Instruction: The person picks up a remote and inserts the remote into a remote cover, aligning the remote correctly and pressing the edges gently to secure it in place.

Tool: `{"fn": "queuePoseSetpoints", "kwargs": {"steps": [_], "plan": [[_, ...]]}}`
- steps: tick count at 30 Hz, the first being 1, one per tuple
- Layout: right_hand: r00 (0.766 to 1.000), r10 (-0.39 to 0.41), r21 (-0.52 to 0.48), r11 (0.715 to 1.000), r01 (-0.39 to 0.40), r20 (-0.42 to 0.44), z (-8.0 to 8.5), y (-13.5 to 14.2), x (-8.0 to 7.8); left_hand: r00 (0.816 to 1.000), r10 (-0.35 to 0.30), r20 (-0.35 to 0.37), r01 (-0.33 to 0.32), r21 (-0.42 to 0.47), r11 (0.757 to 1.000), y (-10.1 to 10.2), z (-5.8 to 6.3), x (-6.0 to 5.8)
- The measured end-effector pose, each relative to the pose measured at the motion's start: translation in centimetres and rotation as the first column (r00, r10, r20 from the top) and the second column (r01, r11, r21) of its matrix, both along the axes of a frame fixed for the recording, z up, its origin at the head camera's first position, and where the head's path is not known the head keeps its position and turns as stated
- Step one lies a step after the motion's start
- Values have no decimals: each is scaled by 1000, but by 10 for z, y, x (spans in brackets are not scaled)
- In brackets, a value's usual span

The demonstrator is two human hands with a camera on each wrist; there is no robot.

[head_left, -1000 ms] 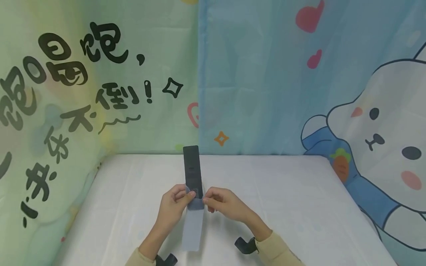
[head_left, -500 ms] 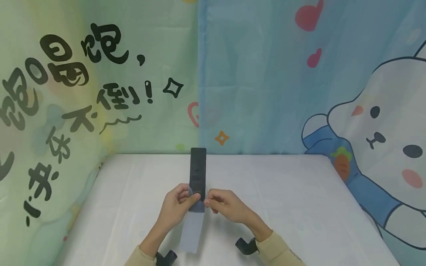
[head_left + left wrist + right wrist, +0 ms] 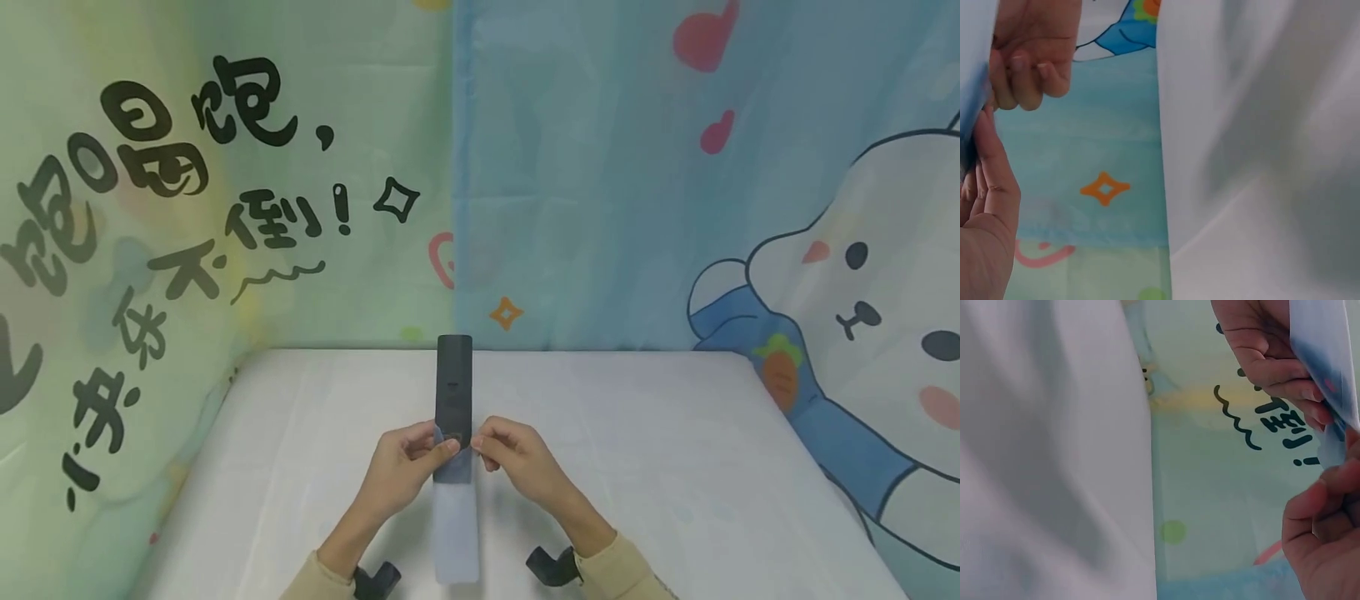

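Note:
A long black bar with a small notch, which looks like the back of a remote control (image 3: 453,383), stands upright in the head view. Its lower end is inside a translucent plastic sleeve (image 3: 456,533), whose pale tail hangs below. My left hand (image 3: 405,467) grips both at the sleeve's mouth, thumb across the front and fingers curled at the left side. At the right edge of the mouth, my right hand (image 3: 521,458) pinches the sleeve between thumb and index finger. In the right wrist view, the sleeve (image 3: 1322,344) partly hides the left fingers.
A white-covered table (image 3: 637,450) lies under the hands. Behind it hangs a printed cloth backdrop (image 3: 585,208) with lettering and a cartoon rabbit. Dark wrist-worn mounts (image 3: 551,567) stick out by both cuffs.
The remote control and sleeve have shifted slightly right with both hands, and the bar has gone from leaning left to nearly vertical. The sleeve's tail has swung right, while both hands keep their hold.

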State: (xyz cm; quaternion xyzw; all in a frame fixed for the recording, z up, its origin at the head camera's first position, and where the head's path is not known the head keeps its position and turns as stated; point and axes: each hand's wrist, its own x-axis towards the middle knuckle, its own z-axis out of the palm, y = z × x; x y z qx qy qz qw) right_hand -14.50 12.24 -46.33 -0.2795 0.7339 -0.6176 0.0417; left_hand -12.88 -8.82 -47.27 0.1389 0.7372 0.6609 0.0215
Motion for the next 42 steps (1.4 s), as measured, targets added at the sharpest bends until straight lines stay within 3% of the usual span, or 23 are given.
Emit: {"fn": "queuePoseSetpoints", "kwargs": {"steps": [4, 7, 11, 18, 25, 28, 34, 38, 42], "plan": [[998, -41, -52, 998, 43, 48, 2, -3, -4, 1000, -26, -14, 27, 37, 999, 0, 0, -2], [998, -16, -67, 998, 20, 65, 3, -4, -7, 1000, -21, -23, 22, 47, 999, -1, 0, -2], [999, 40, -54, 998, -38, 33, 2, -4, -8, 1000, 16, 4, -16, 57, 998, -1, -1, 0], [998, 30, 2, 1000, -30, 47, -2, -5, -4, 993, 116, -4, -116, 62, 991, 1, -5, 4], [997, -71, 74, 995, 73, -38, -3, -5, -11, 983, 184, -15, -181, 108, 978, 4, -4, 4], [991, -131, 72, 989, 132, -25, 1, -7, -17, 980, 199, -15, -196, 113, 974, 6, -3, 5], [974, -218, 82, 974, 213, 54, 14, -14, -28, 987, 158, 8, -158, 100, 982, 11, -8, 7], [964, -237, 91, 970, 227, 121, 20, -17, -31, 995, 95, 7, -96, 63, 993, 12, -13, 7], [962, -242, 74, 969, 234, 124, 22, -15, -34, 1000, 17, 1, -17, -4, 1000, 5, -15, 6]]}}
